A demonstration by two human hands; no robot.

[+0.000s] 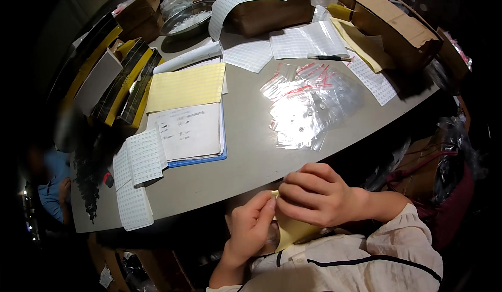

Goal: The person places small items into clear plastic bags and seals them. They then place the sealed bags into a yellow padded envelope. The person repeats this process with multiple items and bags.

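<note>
The grip of left hand (252,224) and right hand (319,195) holds yellow paper (294,232); on the surface (246,119), a round bowl (179,17) contains white bits (192,22).

Just beyond the grip we saw a grey table (244,135), and on it, ahead and to the left of the grip, a stack of handwritten pages (191,140) over a blue board (205,160). Farther out that way we made out black-and-yellow boxes (116,96) and a round bowl (170,31) of white bits (193,21). Well beyond the grip stood a brown cardboard box (272,15); ahead and rightward of the grip we noticed a dark pen (328,58) and, farther off, a long carton (389,12). Far left of the grip we glimpsed a person in blue (55,171).
</note>
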